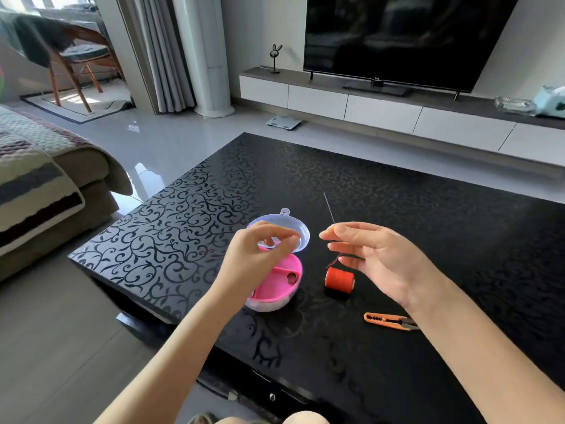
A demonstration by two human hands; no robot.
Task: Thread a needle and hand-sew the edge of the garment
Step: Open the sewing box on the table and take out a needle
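Note:
My right hand [373, 258] pinches a thin steel needle [329, 208] between thumb and forefinger, its shaft pointing up and away over the black table [428, 209]. Just below that hand stands a red thread spool [339, 279], with a loose strand rising from it toward my right fingers. My left hand [260, 258] hovers over an open sewing box [275, 289] with a pink base and a raised clear lid [301, 232]. Its thumb and forefinger tips are together, and I see nothing between them.
Orange thread snips [388, 321] lie on the table to the right of the spool. A sofa with a striped cover [36, 185] stands at the left. Beyond the table are a TV [397, 38] and a low white cabinet [382, 111].

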